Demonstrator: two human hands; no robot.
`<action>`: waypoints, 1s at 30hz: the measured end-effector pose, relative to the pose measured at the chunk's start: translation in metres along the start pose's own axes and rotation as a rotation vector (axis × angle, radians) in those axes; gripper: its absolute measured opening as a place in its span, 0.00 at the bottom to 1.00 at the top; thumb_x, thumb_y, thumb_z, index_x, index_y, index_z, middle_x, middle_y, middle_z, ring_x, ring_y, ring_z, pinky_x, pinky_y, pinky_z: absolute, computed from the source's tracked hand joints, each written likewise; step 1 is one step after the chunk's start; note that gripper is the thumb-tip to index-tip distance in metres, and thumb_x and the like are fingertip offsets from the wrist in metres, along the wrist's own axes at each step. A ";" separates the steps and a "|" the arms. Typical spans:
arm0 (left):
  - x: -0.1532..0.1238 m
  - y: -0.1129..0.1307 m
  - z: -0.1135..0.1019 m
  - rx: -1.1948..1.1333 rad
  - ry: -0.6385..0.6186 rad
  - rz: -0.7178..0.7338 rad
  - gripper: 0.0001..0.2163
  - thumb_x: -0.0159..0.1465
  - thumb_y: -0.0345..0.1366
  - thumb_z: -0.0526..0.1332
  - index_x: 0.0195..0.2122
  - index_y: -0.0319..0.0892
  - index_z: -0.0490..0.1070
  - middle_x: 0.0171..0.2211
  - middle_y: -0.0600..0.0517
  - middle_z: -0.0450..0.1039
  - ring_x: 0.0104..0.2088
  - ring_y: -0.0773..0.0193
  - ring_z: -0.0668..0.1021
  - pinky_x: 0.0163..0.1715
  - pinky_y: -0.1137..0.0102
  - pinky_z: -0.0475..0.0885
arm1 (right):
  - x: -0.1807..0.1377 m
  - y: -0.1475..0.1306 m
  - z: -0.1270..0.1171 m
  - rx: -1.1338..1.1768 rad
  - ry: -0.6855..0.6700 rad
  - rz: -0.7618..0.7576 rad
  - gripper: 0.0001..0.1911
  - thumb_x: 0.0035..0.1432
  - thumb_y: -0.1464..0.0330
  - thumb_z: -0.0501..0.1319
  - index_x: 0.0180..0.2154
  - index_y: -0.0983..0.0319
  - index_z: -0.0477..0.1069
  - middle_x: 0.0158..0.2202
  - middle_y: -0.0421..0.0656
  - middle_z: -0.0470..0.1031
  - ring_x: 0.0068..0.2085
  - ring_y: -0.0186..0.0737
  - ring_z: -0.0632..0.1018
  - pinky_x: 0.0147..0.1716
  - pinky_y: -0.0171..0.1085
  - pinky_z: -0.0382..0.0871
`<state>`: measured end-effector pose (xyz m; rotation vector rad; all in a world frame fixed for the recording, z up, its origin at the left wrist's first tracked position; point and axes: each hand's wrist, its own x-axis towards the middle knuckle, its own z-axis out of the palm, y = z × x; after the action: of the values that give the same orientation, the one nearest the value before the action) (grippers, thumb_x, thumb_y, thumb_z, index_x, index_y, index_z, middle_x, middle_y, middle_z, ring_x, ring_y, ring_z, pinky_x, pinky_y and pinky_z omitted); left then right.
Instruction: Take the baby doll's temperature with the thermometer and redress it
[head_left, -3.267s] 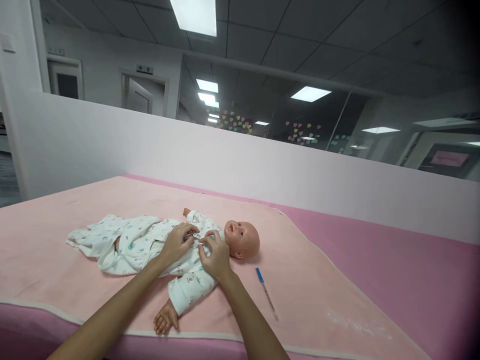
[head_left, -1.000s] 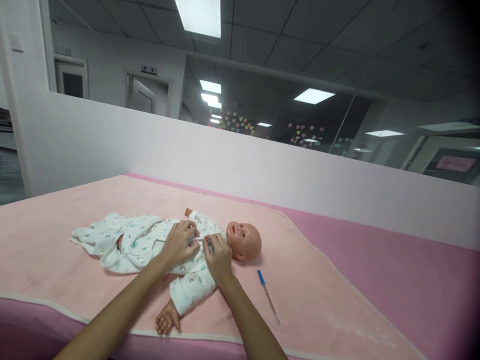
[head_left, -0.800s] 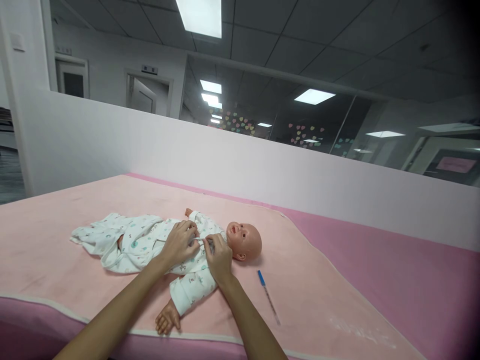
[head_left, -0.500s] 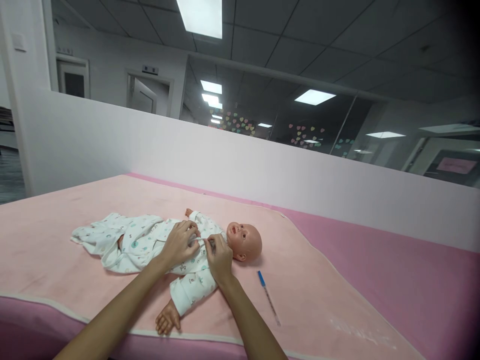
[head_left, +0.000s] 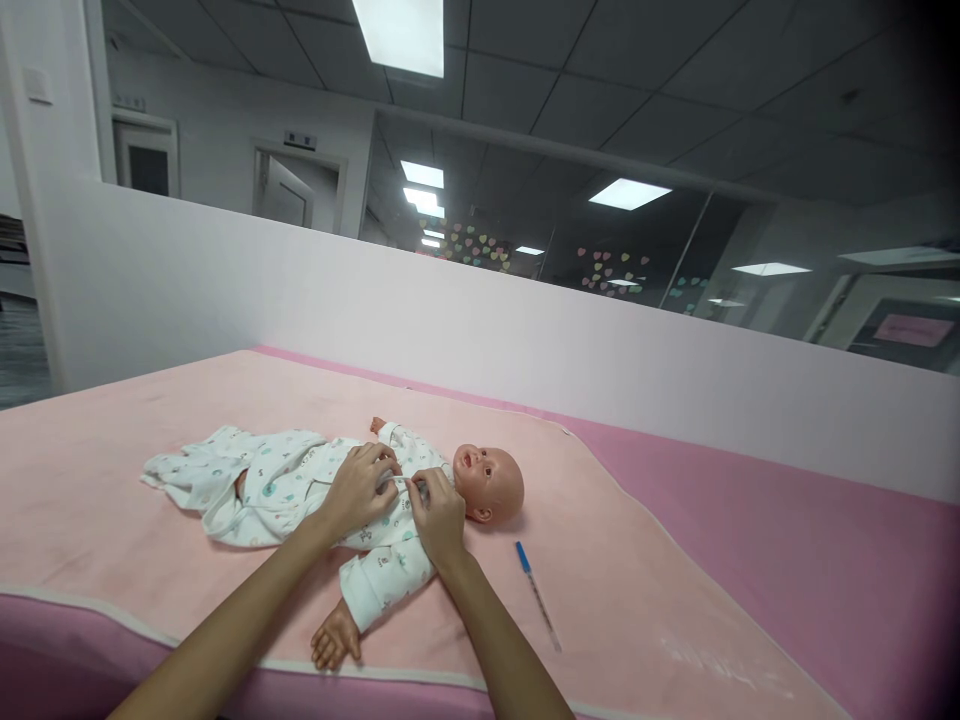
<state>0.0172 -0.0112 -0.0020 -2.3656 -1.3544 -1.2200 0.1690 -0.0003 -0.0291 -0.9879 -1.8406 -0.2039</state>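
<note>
Nothing written can be read anywhere in view. A small dark sign (head_left: 300,140) hangs above the door (head_left: 281,190) in the far wall, but its characters are too small to make out. Behind the glass at the right edge, a pink panel (head_left: 900,330) is too blurred to read. The romper (head_left: 277,485) on the doll (head_left: 491,480) carries small coloured prints, none legible. The pen (head_left: 536,595), lying near the front edge of the blanket (head_left: 637,560), shows no legible marking.
</note>
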 end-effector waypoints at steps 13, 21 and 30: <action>0.001 -0.002 0.003 -0.061 -0.010 -0.052 0.09 0.54 0.29 0.52 0.30 0.43 0.72 0.31 0.51 0.68 0.35 0.61 0.69 0.40 0.65 0.63 | 0.000 0.001 0.000 0.002 -0.003 0.005 0.08 0.59 0.66 0.53 0.30 0.61 0.67 0.28 0.39 0.71 0.27 0.31 0.70 0.27 0.30 0.59; 0.002 -0.005 0.005 -0.160 -0.061 -0.173 0.10 0.53 0.29 0.52 0.30 0.43 0.73 0.31 0.51 0.68 0.35 0.62 0.70 0.40 0.66 0.63 | 0.000 0.001 0.001 0.003 0.015 -0.001 0.10 0.59 0.65 0.52 0.31 0.61 0.69 0.28 0.40 0.72 0.28 0.31 0.72 0.27 0.29 0.61; 0.003 -0.004 0.002 -0.199 -0.098 -0.162 0.10 0.51 0.29 0.53 0.31 0.43 0.71 0.34 0.52 0.69 0.38 0.60 0.70 0.42 0.64 0.63 | -0.001 0.002 0.002 0.005 0.009 -0.012 0.10 0.60 0.66 0.52 0.33 0.60 0.71 0.30 0.40 0.72 0.30 0.31 0.73 0.29 0.29 0.62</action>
<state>0.0161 -0.0064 -0.0022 -2.5219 -1.5486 -1.3561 0.1693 0.0017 -0.0316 -0.9707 -1.8387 -0.2104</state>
